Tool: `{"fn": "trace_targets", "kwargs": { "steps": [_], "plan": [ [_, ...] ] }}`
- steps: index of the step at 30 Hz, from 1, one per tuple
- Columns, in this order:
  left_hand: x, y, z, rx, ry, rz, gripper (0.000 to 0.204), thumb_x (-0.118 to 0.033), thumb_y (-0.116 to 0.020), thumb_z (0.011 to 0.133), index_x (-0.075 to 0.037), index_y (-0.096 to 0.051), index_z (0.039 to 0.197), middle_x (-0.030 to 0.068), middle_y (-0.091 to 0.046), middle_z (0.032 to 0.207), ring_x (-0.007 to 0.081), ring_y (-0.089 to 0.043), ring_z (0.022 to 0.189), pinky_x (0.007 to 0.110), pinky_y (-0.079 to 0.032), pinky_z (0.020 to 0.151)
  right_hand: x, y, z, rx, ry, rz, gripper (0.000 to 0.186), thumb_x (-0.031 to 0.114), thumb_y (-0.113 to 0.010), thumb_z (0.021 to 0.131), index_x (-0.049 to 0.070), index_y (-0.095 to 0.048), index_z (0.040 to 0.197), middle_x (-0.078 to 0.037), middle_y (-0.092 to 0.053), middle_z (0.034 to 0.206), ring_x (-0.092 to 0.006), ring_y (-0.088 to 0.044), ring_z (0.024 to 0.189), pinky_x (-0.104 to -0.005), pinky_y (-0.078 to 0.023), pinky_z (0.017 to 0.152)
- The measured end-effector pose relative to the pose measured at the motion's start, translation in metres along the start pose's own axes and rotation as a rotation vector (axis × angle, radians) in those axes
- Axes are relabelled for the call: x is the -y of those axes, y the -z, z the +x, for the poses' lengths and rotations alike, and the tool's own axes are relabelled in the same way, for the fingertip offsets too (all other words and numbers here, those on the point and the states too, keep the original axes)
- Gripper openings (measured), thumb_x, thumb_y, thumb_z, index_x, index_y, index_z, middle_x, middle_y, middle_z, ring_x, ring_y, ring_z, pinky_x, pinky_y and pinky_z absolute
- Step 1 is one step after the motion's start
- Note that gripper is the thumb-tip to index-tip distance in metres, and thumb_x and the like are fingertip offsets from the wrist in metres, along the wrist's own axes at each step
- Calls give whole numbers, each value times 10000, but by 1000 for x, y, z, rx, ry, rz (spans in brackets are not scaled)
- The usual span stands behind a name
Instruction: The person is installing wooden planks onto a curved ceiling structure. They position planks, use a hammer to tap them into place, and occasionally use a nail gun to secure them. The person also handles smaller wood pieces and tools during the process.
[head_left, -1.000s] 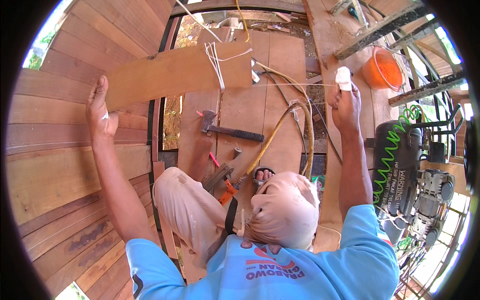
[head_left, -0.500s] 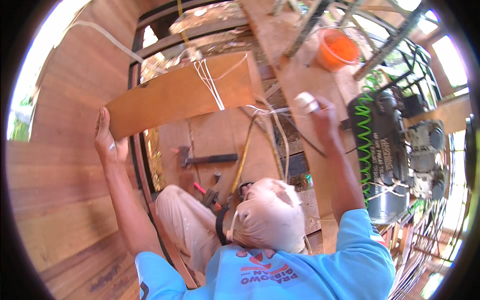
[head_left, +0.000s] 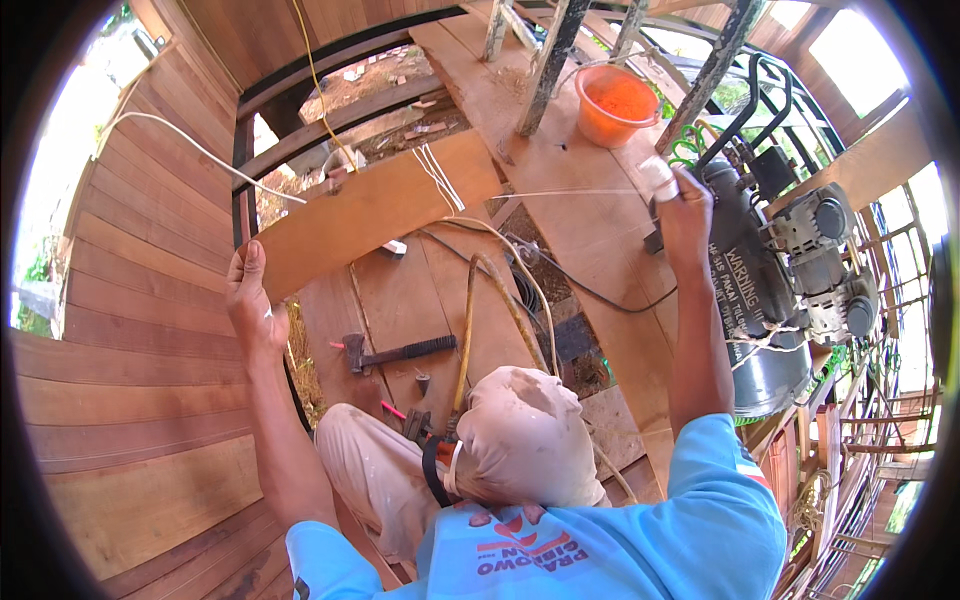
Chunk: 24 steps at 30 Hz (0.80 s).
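Note:
My left hand point(head_left: 258, 290) is closed on the left end of a long thin wooden board point(head_left: 370, 205), which slopes up to the right. White strands point(head_left: 440, 175) are wrapped round the board near its far end, and a thin line runs from there toward my right hand point(head_left: 685, 215). My right hand is closed on a small white object point(head_left: 660, 178), perhaps a spool or wad of line; I cannot make out which. Below the board a hammer point(head_left: 400, 352) lies on the planks, with a pink stick point(head_left: 393, 410) and an orange-and-dark tool point(head_left: 432, 440) near my bent legs.
An orange basin point(head_left: 612, 120) with orange contents stands among upright posts point(head_left: 550, 75). A black air compressor point(head_left: 760, 300) with green coiled hose is at the right. Hoses and cables point(head_left: 490, 270) cross the planks point(head_left: 540, 220). A plank wall point(head_left: 130, 390) rises at left.
My view has turned, shifting the basin and compressor up and left. The board now tilts more steeply, with my left hand lower in view; both hands keep their grips.

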<state>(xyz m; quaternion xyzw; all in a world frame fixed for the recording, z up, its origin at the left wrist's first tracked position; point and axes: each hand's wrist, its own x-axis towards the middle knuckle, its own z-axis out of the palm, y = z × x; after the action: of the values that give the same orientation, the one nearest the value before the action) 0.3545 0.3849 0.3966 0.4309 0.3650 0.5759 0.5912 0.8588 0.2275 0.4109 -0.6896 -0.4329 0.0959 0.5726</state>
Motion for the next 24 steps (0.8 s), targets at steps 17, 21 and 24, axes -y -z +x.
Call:
{"fn": "trace_targets", "kwargs": {
  "steps": [17, 21, 24],
  "plan": [
    [14, -72, -1, 3, -67, -516, 176, -271, -643, 1010, -113, -638, 1086, 24, -706, 948, 129, -630, 725, 276, -412, 527, -9, -12, -49, 58, -290, 687, 99, 158, -688, 951, 60, -704, 947, 95, -442, 621, -16, -328, 506, -231, -238, 460],
    [15, -100, -17, -172, -79, -584, 161, -254, -623, 1021, -104, -608, 1075, 19, -662, 879, 121, -565, 650, 278, -381, 523, -1, -29, -66, 163, -323, 592, 128, 187, -707, 944, 65, -727, 908, 92, -444, 587, -21, -343, 495, -239, -234, 455],
    [30, -123, -23, -103, -61, -601, 162, -244, -625, 1020, -99, -600, 1088, 23, -669, 894, 135, -583, 667, 285, -390, 527, 4, -47, -93, 261, -407, 432, 136, 211, -703, 948, 81, -740, 928, 87, -468, 590, -28, -379, 490, -237, -258, 453]
  ]
}}
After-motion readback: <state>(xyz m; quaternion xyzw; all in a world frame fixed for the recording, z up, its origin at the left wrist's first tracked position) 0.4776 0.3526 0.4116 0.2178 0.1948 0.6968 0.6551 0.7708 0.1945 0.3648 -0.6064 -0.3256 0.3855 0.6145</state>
